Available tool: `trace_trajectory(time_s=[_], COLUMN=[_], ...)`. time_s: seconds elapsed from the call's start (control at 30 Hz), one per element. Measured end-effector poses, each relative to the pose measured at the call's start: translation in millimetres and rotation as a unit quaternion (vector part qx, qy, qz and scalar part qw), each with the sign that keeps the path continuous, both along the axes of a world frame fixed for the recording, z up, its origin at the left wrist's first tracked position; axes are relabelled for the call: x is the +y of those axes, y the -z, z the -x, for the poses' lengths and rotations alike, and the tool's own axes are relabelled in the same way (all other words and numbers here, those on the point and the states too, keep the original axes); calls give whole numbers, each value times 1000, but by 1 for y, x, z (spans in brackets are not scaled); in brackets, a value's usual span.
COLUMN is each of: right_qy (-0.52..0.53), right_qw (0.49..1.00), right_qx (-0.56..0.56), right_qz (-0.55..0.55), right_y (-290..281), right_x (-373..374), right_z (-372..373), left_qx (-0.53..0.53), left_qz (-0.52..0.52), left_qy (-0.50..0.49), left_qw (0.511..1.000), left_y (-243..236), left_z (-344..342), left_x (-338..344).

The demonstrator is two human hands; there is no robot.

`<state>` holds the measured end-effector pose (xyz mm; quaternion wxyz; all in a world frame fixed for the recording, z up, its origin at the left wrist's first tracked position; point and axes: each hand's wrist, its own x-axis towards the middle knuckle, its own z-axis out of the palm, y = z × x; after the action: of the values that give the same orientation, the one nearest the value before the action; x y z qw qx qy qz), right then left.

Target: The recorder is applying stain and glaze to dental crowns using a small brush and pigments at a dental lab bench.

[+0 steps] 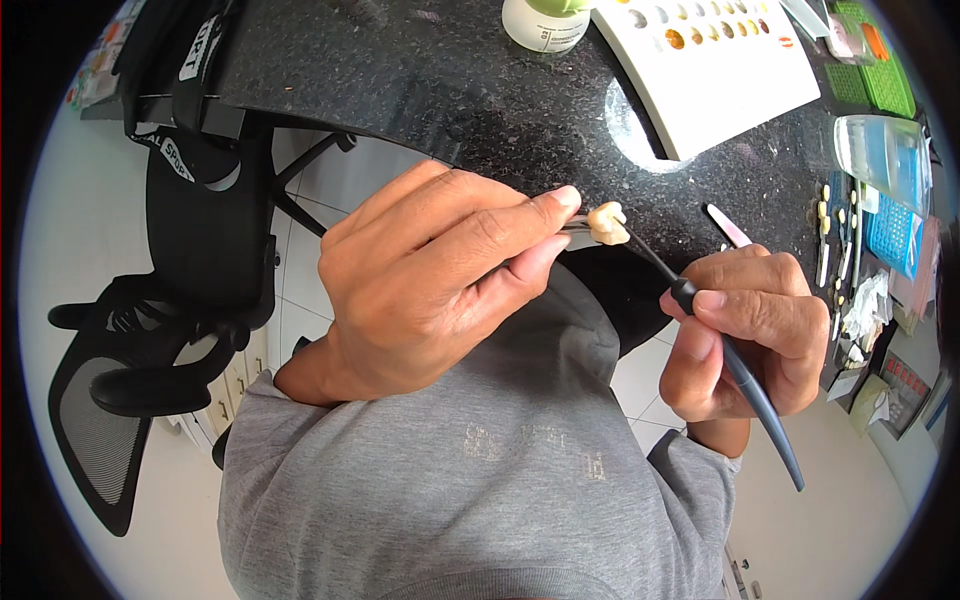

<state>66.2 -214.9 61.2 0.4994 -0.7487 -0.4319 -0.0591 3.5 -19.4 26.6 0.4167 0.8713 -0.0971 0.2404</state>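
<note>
Cream against the black speckled counter [430,100], held up a small tooth-shaped piece [606,224] in the air between both hands, by the counter's near edge. Pinched a slim metal holder [577,224] between thumb and forefinger of the left hand [430,275], with the piece at its far end and the other fingers curled in behind. Gripped a dark brush-like tool [745,375] in the right hand [755,320], with thumb and fingers closed about its black collar and its handle slanted to the lower right. Aimed the thin tip at the right side of the piece; could not tell contact from a very slight gap. Had the piece mounted and the tool ready, so seemed past the setting-up and somewhere in the midst of working the surface. Could make out no border between treated and untreated parts, so could not say how much remained. Judged at least the close of the job to be left: freeing the piece from the holder and putting both tools down. Had within sight on the counter a white palette [720,110] with rows of coloured spots, and a white bottle [540,28].
</note>
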Motion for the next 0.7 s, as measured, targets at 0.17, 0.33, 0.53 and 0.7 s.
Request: trace_trajectory(time_s=[0.17,0.33,0.53,0.7], right_qy=[-19,-26,-28,-30], right_qw=[1000,999,999,999], right_qx=[-1,-2,5,3], right_qz=[-2,-22,-40,-37], right_y=[0,2,5,3], right_x=[-1,2,-4,-2], right_z=[-2,-3,-2,-2], left_qx=[-5,15,17,-66], left_qz=[-6,-24,-26,-23], left_qy=[8,15,20,-27], left_qw=[1000,999,999,997], left_y=[1,-1,-1,13], left_z=[1,1,1,-4], left_x=[2,4,4,0])
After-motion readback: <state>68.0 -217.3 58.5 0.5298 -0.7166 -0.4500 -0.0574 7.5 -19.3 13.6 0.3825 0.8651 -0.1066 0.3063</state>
